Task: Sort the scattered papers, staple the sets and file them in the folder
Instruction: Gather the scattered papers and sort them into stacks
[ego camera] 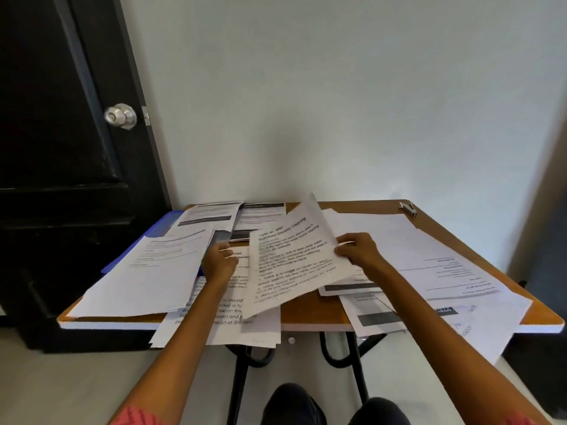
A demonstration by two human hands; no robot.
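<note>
Printed papers (147, 271) lie scattered over a small wooden table (313, 311), some hanging over its front edge. My right hand (357, 248) pinches the right edge of one printed sheet (291, 262) and holds it lifted and tilted above the pile. My left hand (219, 260) rests on the papers just left of that sheet, fingers curled at a page; what it holds is hidden. A blue folder (159, 231) lies under the papers at the back left. A small stapler (408, 209) sits at the table's back right corner.
A black door (61, 118) with a silver knob (120, 115) stands at the left, a plain white wall behind the table. The table's black metal legs (356, 357) and my knees (306, 403) show below the front edge.
</note>
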